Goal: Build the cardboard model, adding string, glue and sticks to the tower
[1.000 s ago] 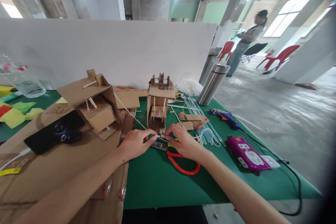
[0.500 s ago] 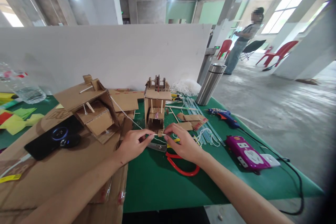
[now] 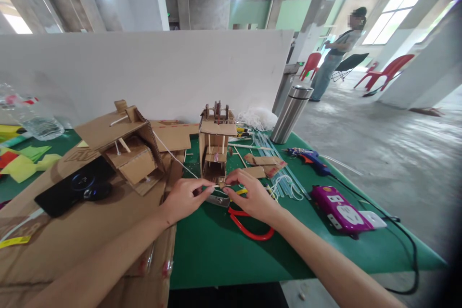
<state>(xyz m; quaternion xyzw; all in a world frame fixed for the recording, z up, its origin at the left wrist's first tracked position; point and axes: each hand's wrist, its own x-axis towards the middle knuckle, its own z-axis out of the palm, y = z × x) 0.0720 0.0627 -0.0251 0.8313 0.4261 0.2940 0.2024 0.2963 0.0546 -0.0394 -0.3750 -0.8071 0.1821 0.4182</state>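
My left hand [image 3: 186, 199] pinches one end of a thin pale stick [image 3: 217, 186]. Opposite it, my right hand [image 3: 251, 197] closes thumb and forefinger on a small brown cardboard piece [image 3: 221, 183] around that stick. Just beyond my fingertips stands an upright cardboard model [image 3: 218, 128] with sticks inside and discs on top. Red-handled scissors [image 3: 252, 236] lie under my right hand, their blades partly hidden. A white string [image 3: 173, 153] runs from the tilted cardboard model [image 3: 140, 166] on the left toward my left hand.
A phone [image 3: 68, 187] lies on a large cardboard sheet [image 3: 90, 245]. To the right are a steel flask [image 3: 291, 114], clear glue sticks [image 3: 285, 173], a glue gun [image 3: 310, 160] and a purple power strip [image 3: 341, 209] with a black cable. Farther back, a person [image 3: 337, 53] stands near red chairs.
My right fingertips have shifted slightly left along the stick onto the cardboard piece, closer to my left fingertips. The view has moved slightly.
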